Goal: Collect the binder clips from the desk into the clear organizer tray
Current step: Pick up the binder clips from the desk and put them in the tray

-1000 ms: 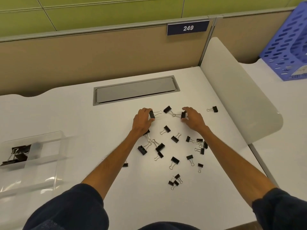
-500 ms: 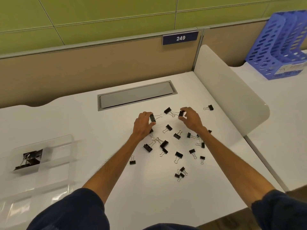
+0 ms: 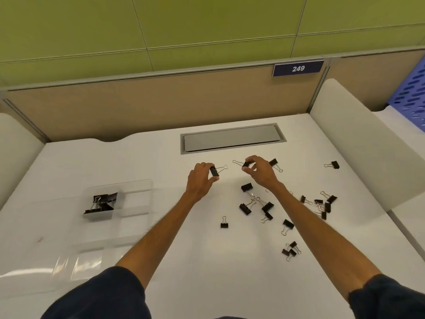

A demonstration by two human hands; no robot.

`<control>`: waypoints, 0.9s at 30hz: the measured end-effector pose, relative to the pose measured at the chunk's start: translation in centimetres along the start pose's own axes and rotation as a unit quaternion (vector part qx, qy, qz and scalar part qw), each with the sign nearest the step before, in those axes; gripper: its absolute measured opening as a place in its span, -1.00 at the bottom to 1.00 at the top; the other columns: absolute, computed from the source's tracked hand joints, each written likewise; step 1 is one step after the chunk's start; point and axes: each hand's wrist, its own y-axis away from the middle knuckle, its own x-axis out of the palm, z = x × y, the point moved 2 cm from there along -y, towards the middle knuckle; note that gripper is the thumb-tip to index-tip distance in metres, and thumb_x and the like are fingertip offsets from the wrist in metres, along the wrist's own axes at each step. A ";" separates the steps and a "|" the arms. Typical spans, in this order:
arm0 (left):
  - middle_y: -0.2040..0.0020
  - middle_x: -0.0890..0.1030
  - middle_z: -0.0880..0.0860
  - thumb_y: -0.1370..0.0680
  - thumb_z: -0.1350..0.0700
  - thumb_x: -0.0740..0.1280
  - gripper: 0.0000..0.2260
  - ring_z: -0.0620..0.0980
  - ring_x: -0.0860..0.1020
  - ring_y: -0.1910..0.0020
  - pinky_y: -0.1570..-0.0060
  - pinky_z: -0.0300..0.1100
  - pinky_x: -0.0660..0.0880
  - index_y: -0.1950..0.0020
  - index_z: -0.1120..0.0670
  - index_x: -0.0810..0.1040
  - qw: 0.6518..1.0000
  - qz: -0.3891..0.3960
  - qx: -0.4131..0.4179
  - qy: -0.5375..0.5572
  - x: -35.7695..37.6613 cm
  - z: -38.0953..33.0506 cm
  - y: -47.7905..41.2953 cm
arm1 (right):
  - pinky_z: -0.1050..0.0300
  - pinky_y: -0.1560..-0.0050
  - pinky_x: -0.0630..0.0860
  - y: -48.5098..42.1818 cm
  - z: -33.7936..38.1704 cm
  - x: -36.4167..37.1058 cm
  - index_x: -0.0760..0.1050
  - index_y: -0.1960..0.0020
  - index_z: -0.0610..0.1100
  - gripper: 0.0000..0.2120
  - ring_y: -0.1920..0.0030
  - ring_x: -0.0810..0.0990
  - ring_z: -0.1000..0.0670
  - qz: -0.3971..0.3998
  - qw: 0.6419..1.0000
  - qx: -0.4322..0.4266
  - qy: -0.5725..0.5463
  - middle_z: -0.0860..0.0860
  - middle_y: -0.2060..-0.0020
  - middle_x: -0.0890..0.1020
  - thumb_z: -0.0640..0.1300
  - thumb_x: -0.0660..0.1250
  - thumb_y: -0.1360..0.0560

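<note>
Binder clips point(image 3: 268, 206): black, wire-looped | organizer tray point(image 3: 138, 203): clear plastic | desk point(image 3: 207, 261): white

At 9 o'clock on desk point(image 3: 207, 261): clear organizer tray point(image 3: 140, 187), flat; far left compartment holds heap of black binder clips point(image 3: 102, 202). From 3 to 5 o'clock: loose clips point(image 3: 268, 207), wire handles, scattered. At 12 o'clock: left hand point(image 3: 200, 180) and right hand point(image 3: 259, 171) each pinch 1 clip.

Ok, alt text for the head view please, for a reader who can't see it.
The left hand pinches a black binder clip and the right hand a second clip at a white desk. Loose clips lie scattered to the right; a clear organizer tray at left holds several collected clips.
</note>
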 end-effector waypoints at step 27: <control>-0.21 0.53 0.05 -0.53 0.10 0.35 -0.67 0.09 0.35 -0.27 -0.10 0.01 0.33 -0.28 0.11 0.46 0.976 -0.080 -0.178 -0.096 -13.0 18.9 10.3 | 0.12 0.04 0.46 -0.9 18.6 20.0 0.52 -0.16 -0.06 -0.68 0.10 0.58 0.04 0.157 0.980 -0.121 -0.023 0.09 -0.03 0.61 0.01 0.44 -0.46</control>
